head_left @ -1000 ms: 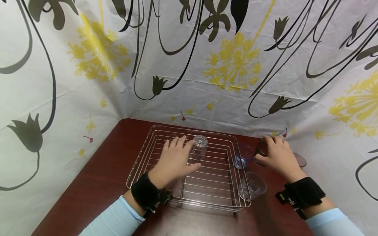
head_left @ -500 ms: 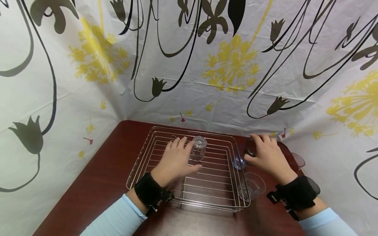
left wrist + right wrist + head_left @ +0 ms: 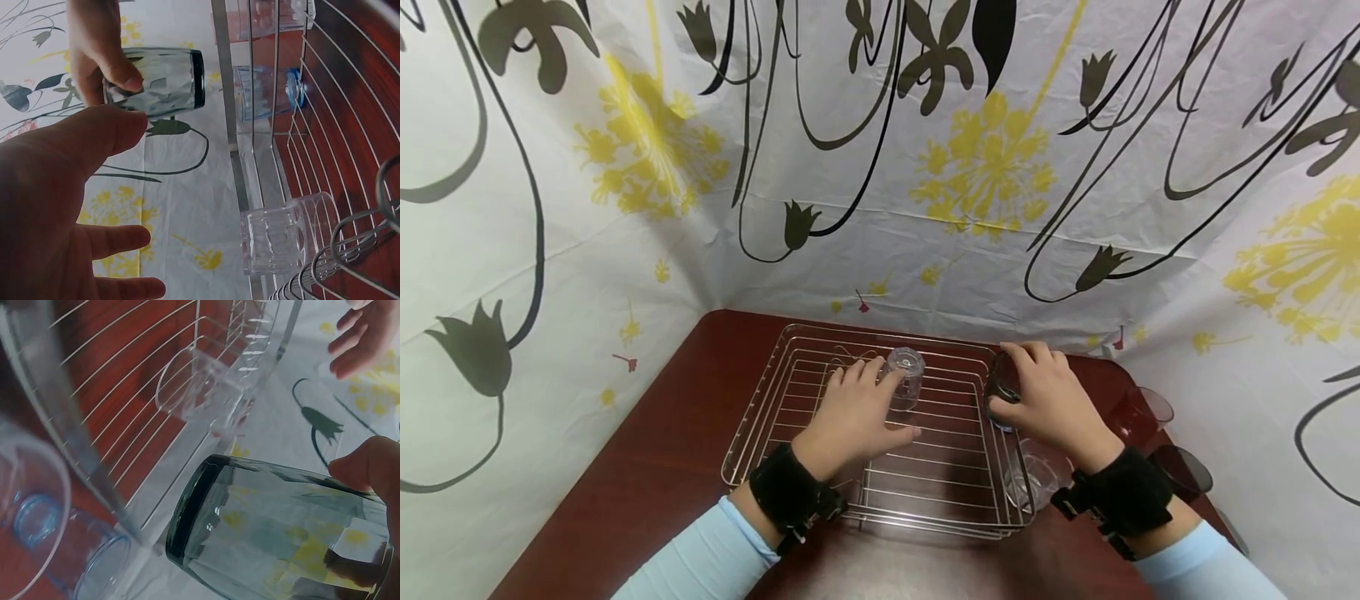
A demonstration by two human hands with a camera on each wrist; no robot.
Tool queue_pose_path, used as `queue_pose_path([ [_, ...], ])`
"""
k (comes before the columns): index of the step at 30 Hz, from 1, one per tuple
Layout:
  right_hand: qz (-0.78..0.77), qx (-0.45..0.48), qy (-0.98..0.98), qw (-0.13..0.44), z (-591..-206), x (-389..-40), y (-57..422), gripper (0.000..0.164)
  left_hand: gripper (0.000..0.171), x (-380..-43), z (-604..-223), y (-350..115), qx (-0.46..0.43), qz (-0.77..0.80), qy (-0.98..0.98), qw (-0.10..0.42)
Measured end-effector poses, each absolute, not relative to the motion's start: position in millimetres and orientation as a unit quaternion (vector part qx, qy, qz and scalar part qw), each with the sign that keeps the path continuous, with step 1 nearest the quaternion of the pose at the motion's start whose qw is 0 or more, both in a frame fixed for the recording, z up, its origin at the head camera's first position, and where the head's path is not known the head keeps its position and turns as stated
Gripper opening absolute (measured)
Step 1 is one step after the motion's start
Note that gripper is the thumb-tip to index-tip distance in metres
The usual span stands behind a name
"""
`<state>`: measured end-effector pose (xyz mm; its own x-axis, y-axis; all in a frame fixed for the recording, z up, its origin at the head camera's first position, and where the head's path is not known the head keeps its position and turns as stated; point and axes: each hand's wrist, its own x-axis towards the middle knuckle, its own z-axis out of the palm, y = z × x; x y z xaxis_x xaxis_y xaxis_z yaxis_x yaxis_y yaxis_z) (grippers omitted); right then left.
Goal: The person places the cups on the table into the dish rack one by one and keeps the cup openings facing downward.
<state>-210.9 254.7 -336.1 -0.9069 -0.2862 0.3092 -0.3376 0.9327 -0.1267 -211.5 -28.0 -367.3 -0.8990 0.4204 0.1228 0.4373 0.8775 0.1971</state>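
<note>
My right hand (image 3: 1048, 408) holds a grey-green tinted tumbler (image 3: 269, 525) by its upper part, thumb on one side and fingers on the other. The tumbler's thick dark end faces down, and it is over the right side of a wire rack (image 3: 226, 75). My left hand (image 3: 853, 417) hovers above the rack with fingers spread, holding nothing. Close by its fingertips in the head view, a clear glass (image 3: 906, 381) stands mouth down on the wires. The left wrist view shows this clear glass (image 3: 275, 240) apart from the fingers.
Right of the rack are a clear glass (image 3: 1043, 479) and a blue glass (image 3: 103, 569). Farther right on the dark red table (image 3: 625, 467) stand a reddish glass (image 3: 1142, 414) and a dark one (image 3: 1183, 472). A patterned cloth (image 3: 865, 183) hangs behind.
My right hand has carried the grey-green tumbler leftward, from beyond the blue glass to the rack's right side. My left hand has shifted only slightly.
</note>
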Motion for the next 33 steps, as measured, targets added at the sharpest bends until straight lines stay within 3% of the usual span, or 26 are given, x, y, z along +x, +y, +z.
queue_pose_path([
  [33,0.057,0.246,-0.949,0.191,-339,-186,189,0.079,0.096,-201,-369,-17,-0.228,-0.099,-0.968,0.027],
])
